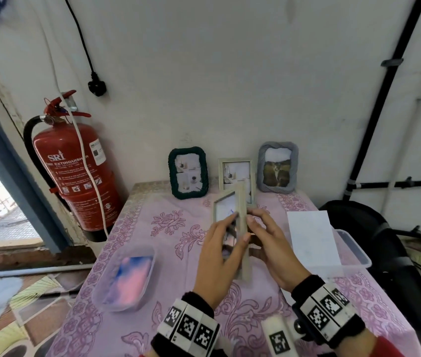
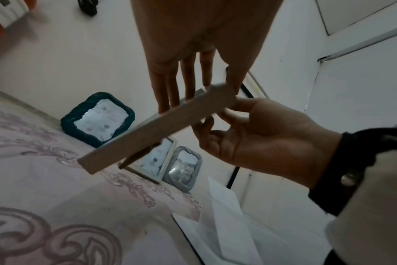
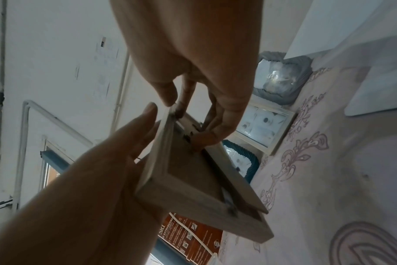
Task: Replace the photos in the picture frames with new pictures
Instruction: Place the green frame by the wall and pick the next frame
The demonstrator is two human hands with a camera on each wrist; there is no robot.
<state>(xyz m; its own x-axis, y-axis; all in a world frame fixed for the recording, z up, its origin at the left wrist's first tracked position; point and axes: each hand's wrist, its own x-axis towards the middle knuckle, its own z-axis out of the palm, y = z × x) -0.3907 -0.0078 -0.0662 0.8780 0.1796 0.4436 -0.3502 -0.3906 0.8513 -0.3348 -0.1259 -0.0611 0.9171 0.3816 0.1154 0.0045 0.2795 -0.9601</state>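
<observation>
Wooden picture frame (image 1: 242, 228) was held edge-up above the table (image 1: 178, 253): left hand (image 1: 219, 258) bracing its glass with straight fingers, right hand (image 1: 273, 251) pinching the back clips, likely to open it.

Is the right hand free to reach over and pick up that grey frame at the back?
Probably not right now. The right hand is busy at the back of the wooden frame, which both hands hold. The path to the grey frame looks open, so it likely would have to let go first.
</observation>
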